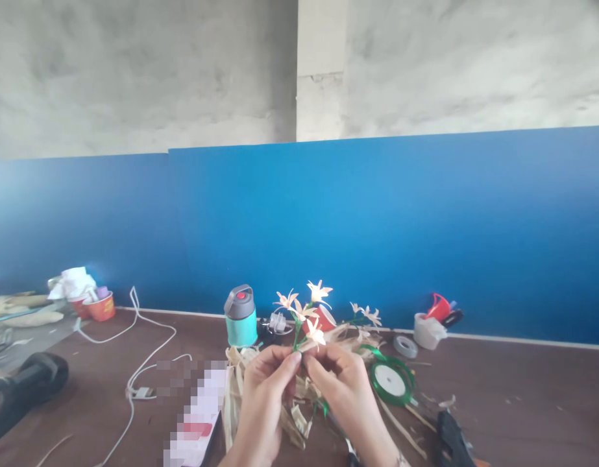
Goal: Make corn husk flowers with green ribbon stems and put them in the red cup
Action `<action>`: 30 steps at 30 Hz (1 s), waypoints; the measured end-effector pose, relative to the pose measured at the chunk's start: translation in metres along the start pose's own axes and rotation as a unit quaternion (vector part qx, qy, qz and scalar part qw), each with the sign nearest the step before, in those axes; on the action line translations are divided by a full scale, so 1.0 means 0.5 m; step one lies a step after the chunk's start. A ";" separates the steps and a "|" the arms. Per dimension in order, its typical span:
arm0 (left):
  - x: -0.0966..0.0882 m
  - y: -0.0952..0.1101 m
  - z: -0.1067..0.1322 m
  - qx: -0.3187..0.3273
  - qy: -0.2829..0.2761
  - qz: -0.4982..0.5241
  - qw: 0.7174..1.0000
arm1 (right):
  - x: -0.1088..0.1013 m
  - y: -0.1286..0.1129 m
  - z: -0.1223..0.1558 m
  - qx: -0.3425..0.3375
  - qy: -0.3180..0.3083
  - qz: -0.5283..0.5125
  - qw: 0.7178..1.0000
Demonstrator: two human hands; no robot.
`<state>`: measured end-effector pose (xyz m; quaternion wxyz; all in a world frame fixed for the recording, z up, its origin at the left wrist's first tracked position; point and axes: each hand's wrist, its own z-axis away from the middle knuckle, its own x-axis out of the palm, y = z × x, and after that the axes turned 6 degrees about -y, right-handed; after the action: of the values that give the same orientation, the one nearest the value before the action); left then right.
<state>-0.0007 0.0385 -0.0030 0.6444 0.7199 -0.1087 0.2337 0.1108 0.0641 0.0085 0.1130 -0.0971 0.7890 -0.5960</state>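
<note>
"What stands before the blue partition (pixel 357 220)?"
"From here I see a teal flask (pixel 241 329) upright on the brown tabletop (pixel 537 386), a white cable (pixel 130 392) looping at left, red cups (pixel 102 309) beyond."

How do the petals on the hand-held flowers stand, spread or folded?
Spread: the pale flowers, held up between the left hand and right hand, show pointed petals fanning outward.

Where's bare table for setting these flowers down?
Right of the black tool and white tub, the tabletop is mostly bare; another patch lies between the black object at far left and the white cable. Crowded: around left hand and right hand, by pale strips and green spool.
</note>
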 end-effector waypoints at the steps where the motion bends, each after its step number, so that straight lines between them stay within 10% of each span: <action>1: 0.002 0.001 0.001 -0.004 -0.001 0.007 1.000 | -0.001 0.002 -0.001 0.014 -0.016 -0.038 0.999; 12: -0.010 0.036 -0.002 -0.185 -0.109 0.114 0.970 | -0.036 0.004 -0.016 0.072 -0.159 -0.285 0.943; 21: -0.009 0.031 0.010 -0.267 -0.208 0.158 0.928 | -0.035 -0.007 0.001 0.083 -0.144 -0.333 0.928; 30: -0.010 0.033 0.005 -0.085 -0.179 -0.096 0.976 | -0.030 -0.020 0.001 0.031 -0.143 -0.278 0.949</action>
<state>-0.0120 0.0327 0.0092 0.6928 0.6997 -0.1721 0.0284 0.1253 0.0650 0.0189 0.0573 -0.3931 0.6875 -0.6078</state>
